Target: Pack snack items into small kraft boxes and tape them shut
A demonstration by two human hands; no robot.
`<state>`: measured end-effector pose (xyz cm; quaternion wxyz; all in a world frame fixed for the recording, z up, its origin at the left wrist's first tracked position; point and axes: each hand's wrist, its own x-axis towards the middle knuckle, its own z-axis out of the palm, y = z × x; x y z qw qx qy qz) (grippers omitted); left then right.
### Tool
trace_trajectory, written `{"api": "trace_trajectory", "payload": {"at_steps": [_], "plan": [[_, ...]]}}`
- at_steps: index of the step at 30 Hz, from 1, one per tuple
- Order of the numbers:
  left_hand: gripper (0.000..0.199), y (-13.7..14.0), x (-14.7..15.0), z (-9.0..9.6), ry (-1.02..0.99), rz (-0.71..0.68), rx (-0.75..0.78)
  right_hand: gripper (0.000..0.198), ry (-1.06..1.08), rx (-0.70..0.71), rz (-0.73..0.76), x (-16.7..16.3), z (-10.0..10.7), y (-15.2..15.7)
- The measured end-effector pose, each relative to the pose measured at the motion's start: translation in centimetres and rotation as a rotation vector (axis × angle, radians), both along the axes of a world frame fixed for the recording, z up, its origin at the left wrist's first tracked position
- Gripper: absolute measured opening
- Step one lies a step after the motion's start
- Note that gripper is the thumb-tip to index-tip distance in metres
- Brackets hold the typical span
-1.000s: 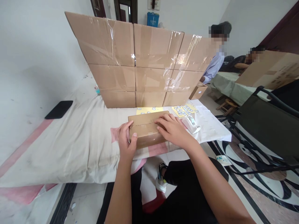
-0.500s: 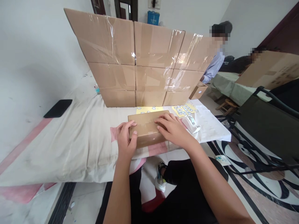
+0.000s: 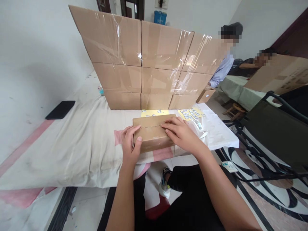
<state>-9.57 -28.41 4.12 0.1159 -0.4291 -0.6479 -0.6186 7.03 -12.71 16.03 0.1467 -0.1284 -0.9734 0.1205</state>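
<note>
A small brown cardboard box (image 3: 154,128) lies at the front edge of the cloth-covered table, a thin seam running along its top. My left hand (image 3: 131,142) is closed round its left end, with the thumb on the near side and the fingers over the top edge. Over the right end, my right hand (image 3: 180,133) grips the box with bent fingers, fingertips pressing by the seam. Just beyond my right hand stands a white tape or label dispenser (image 3: 199,127), partly hidden by it. Behind the box lie yellow sheets with small labels (image 3: 191,113).
Stacked cardboard boxes (image 3: 156,80) under shiny clear tape form a wall behind the work spot. A black phone-like slab (image 3: 60,109) lies at left on the cloth (image 3: 89,147). At right are a folding chair (image 3: 271,125), a co-worker's sleeve (image 3: 222,70) and another small box (image 3: 205,95).
The top seam now shows as a clearer dark line between my hands. My right hand has shifted slightly along the top; the left keeps its hold. The view has tilted a little.
</note>
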Motion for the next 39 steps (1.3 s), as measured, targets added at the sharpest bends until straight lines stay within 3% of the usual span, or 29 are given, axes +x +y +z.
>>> {"api": "trace_trajectory", "payload": {"at_steps": [6,10,14,18,26,30,34,39], "plan": [[0.042,0.1,0.2,-0.5,-0.027,-0.019,0.074,0.041,0.027,-0.019,-0.027,0.8,0.1,0.8],[0.053,-0.1,0.2,-0.9,-0.14,-0.055,0.078,0.083,-0.063,-0.117,-0.051,2.0,-0.7,3.3],[0.058,-0.1,0.2,-0.9,-0.212,-0.094,0.103,0.11,-0.035,-0.389,0.007,2.5,-2.8,6.5],[0.055,0.1,0.0,-1.2,-0.185,-0.084,0.124,0.106,0.145,-0.561,0.09,2.0,-4.4,7.6],[0.052,-0.9,-0.4,-0.8,-0.143,-0.027,0.049,0.082,0.269,-0.521,0.065,1.7,-4.1,6.0],[0.048,-1.2,-0.5,1.6,0.071,0.131,-0.032,0.08,0.266,-0.467,0.043,1.8,-4.1,6.2],[0.031,0.1,0.0,6.1,0.396,0.295,-0.172,0.08,0.261,-0.419,0.069,2.0,-4.3,6.6],[0.026,3.6,0.8,10.7,0.631,0.143,-0.508,0.084,0.236,-0.378,0.05,2.1,-4.4,6.6]]}}
